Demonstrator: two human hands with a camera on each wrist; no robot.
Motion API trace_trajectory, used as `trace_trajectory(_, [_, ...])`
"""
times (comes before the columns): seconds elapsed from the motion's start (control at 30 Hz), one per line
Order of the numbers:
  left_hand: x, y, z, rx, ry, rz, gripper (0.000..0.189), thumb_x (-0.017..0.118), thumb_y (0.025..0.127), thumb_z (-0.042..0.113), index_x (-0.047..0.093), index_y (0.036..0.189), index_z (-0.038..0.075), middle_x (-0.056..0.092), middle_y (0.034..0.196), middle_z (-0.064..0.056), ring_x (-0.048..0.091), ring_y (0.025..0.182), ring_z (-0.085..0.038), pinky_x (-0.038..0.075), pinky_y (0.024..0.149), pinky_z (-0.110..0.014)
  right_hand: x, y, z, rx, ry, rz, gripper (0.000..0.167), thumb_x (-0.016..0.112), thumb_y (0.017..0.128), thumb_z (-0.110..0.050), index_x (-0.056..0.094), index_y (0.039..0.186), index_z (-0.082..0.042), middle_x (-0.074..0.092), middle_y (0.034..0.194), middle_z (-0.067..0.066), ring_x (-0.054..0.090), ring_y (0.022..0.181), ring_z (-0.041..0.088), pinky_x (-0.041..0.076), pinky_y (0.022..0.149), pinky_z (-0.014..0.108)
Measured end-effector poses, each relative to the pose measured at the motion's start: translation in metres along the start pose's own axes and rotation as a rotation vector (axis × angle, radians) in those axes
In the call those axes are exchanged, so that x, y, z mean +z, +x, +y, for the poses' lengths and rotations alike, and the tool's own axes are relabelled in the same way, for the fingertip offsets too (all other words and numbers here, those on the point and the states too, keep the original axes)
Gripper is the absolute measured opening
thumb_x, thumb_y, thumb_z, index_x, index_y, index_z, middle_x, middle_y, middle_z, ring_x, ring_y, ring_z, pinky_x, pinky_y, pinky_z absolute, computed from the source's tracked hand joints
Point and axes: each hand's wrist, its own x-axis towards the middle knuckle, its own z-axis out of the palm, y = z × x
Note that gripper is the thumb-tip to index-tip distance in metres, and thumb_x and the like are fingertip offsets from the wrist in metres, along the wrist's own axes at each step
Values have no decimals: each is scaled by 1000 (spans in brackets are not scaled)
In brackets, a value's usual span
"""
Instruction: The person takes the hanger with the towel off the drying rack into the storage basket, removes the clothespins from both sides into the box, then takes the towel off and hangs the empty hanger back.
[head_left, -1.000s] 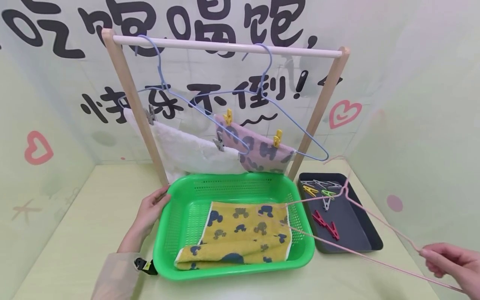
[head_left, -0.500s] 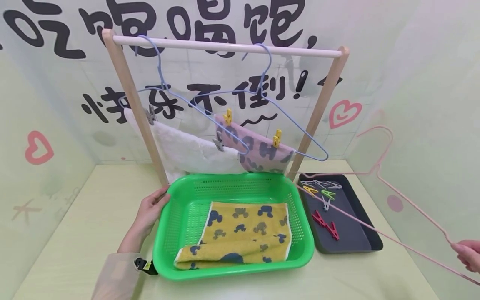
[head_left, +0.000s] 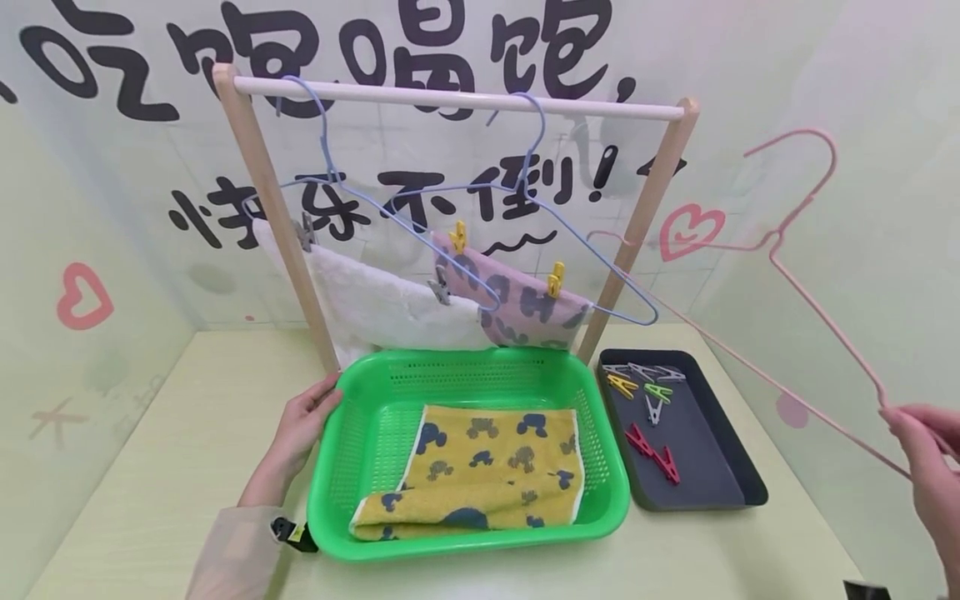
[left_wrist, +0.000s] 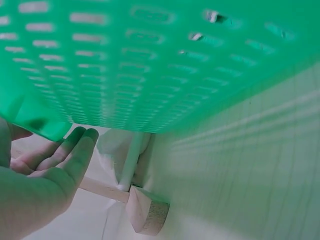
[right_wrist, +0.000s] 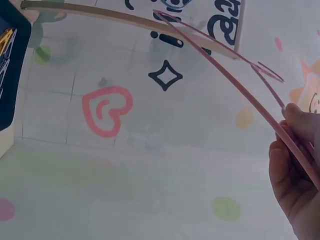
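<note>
In the head view my left hand (head_left: pixel 303 425) is at the left rim of a green plastic basket (head_left: pixel 322 475), its thumb over the edge. The left wrist view shows the fingers (left_wrist: pixel 75 155) below that rim, beside the perforated wall. A yellow towel (head_left: pixel 480 467) with blue and grey mouse-head prints lies in the basket, one end folded over. At the right my right hand (head_left: pixel 930 467) pinches one end of a pink wire hanger (head_left: pixel 825 321), raised with its hook upward. Fingers and thumb of that hand close around the wire in the right wrist view.
Behind the basket stands a wooden rack (head_left: pixel 258 167) with a white rail. From it hang two blue hangers, with a white towel (head_left: pixel 390 304) and a pink patterned towel (head_left: pixel 517 292) clipped on. A dark tray (head_left: pixel 712 467) of several clothespins (head_left: pixel 652 408) sits right of the basket.
The pink hanger has risen from over the basket and tray, moving up and to the right; its hook now stands high. The left hand and basket stay in place.
</note>
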Motion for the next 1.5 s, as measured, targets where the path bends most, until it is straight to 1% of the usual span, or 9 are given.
trace_trajectory(0.13, [0,0,2,-62,35,-11,52,48,100,21,32,141,-6,33,143,-26,50,92,13,47,79,-9,18,11,-18,-110,-12,38,28,66,85,1,67,77,-25,51,70,-35,46,64,-12,33,61,5])
trace_trajectory(0.2, [0,-1,3,-71,38,-15,50,46,100,19,31,142,-5,32,144,-24,49,93,15,47,80,-9,26,17,-27,-157,-30,24,10,66,86,-1,70,79,-7,50,72,-36,45,66,-11,33,65,7])
trace_trajectory(0.27, [0,-1,2,-71,34,-19,50,45,101,20,30,142,-4,32,145,-22,49,94,15,47,80,-9,35,24,-34,-211,-15,9,11,67,86,-4,68,83,7,51,73,-35,46,67,-11,34,65,8])
trace_trajectory(0.43, [0,-2,0,-63,18,-27,51,46,101,21,30,142,-5,31,146,-21,49,95,14,47,81,-9,60,43,-41,-373,100,26,16,71,80,-2,68,79,14,56,75,-33,48,64,-15,36,63,5])
trace_trajectory(0.6, [2,-2,0,-39,11,-11,49,46,100,17,31,141,-6,32,145,-22,49,95,15,47,81,-9,82,51,-41,-475,65,30,13,73,78,0,69,76,12,52,75,-37,45,61,-19,36,61,2])
trace_trajectory(0.7, [4,-1,0,-32,19,2,47,46,100,16,33,140,-6,33,145,-20,48,102,11,45,83,-8,92,48,-37,-490,69,18,9,73,76,3,69,76,11,52,76,-36,45,61,-19,36,61,1])
trace_trajectory(0.93, [3,-2,1,-34,24,-16,47,45,101,16,32,141,-4,30,149,-17,31,134,-28,41,83,-4,111,38,-23,-465,109,-2,6,74,72,9,70,76,10,53,75,-35,46,61,-17,36,58,3])
trace_trajectory(1.33, [1,-3,0,-41,10,-18,48,44,101,17,32,142,-4,29,149,-17,29,135,-30,40,84,-4,122,38,-18,-430,0,-152,6,71,78,5,68,80,9,46,74,-36,42,65,-20,34,61,-2])
trace_trajectory(1.5, [2,-2,-2,-42,8,-9,48,45,101,18,33,141,-4,31,148,-16,30,134,-31,42,84,-5,128,40,-22,-396,-94,-194,9,69,82,-1,68,84,7,62,69,-3,41,66,-18,32,63,-3])
